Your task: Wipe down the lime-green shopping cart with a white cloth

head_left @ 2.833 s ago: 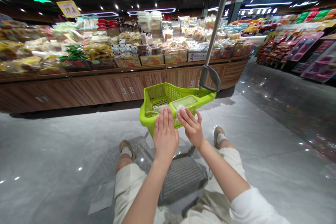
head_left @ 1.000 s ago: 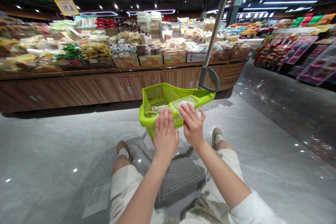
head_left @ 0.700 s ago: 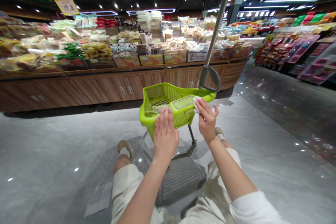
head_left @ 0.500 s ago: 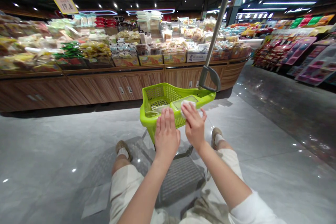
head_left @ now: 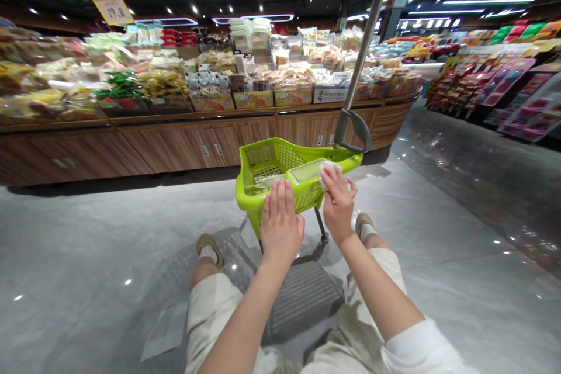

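A lime-green shopping cart basket (head_left: 249, 201) stands in front of me, with a clear-covered panel (head_left: 307, 172) along its near rim. My left hand (head_left: 283, 225) lies on that rim left of the panel, fingers stretched out and side by side. In my right hand (head_left: 338, 210), a crumpled white wipe (head_left: 329, 170) is pressed under bent fingers against the panel's right end. A grey loop handle (head_left: 365, 131) at the foot of a metal pole (head_left: 367, 41) is just beyond my right hand.
Behind the cart runs a wood-fronted display counter (head_left: 175, 143) piled with packaged food. More shelves (head_left: 495, 85) of packets stand at the right. My legs flank the cart on the shiny grey tiled floor (head_left: 87, 234). A yellow-edged price sign (head_left: 113, 10) hangs upper left.
My right hand has slid right along the panel with the wipe, from its middle to its right end. My left hand has stayed on the rim. The view has shifted slightly.
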The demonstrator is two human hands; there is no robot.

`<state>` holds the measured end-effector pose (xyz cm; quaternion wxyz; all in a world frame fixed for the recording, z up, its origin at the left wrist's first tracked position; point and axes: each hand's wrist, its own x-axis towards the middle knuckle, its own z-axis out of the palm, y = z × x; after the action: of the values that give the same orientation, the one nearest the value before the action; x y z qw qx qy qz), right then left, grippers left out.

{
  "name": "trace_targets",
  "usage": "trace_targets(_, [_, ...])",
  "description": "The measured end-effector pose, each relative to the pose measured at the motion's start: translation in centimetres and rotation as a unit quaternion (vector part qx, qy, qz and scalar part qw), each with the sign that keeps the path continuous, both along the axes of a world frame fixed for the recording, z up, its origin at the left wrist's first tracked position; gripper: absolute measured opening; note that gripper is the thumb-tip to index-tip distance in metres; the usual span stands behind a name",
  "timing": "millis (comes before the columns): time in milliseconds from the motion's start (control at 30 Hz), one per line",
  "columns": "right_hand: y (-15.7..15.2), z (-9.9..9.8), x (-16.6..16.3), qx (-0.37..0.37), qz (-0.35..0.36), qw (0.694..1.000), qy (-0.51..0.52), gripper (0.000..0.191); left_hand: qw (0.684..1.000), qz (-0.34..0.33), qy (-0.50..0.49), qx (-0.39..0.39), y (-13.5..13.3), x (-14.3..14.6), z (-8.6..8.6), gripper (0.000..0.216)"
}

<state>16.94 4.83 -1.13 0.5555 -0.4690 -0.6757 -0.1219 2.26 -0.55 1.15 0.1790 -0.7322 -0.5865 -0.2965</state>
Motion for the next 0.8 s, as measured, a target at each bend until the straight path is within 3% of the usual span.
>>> trace_targets(100, [-1.7,-0.1,-2.1,0.01,0.061,0.991,-0.123,0.059,1.0,0.001,0.001,-0.002,0.0,-0.1,0.0,0.079])
trace_targets(167, [-1.6,-0.4,-1.4,0.021,0.065,0.986,-0.153,0.06,1.0,0.001,0.005,-0.006,-0.1,-0.4,0.0,0.078])
trace_targets(300, [1.0,-1.6,2.6,0.027,-0.004,0.998,-0.062,0.058,1.0,-0.001,0.007,-0.006,-0.3,-0.7,0.2,0.076])
trace_targets(400, [1.9,-2.0,3.0,0.019,-0.057,0.998,0.023,0.058,1.0,0.0,0.006,-0.006,-0.3,-0.6,0.2,0.076])
trace_targets(467, [1.0,-1.9,1.2,0.015,-0.044,0.999,0.008,0.061,1.0,0.002,0.003,-0.005,-0.3,-0.4,0.2,0.076])
trace_targets(600, [-1.7,-1.4,-2.5,0.038,0.059,0.988,-0.137,0.06,1.0,0.008,0.006,-0.004,-0.3,-0.5,0.2,0.072])
trace_targets(700, [-1.6,-1.4,-1.5,0.05,0.085,0.979,-0.175,0.058,1.0,0.008,0.012,-0.009,-0.4,-0.7,0.2,0.066])
trace_targets(800, [0.3,-1.9,1.6,0.046,0.039,0.992,-0.11,0.059,1.0,0.007,0.009,-0.012,-0.5,-0.9,0.3,0.063])
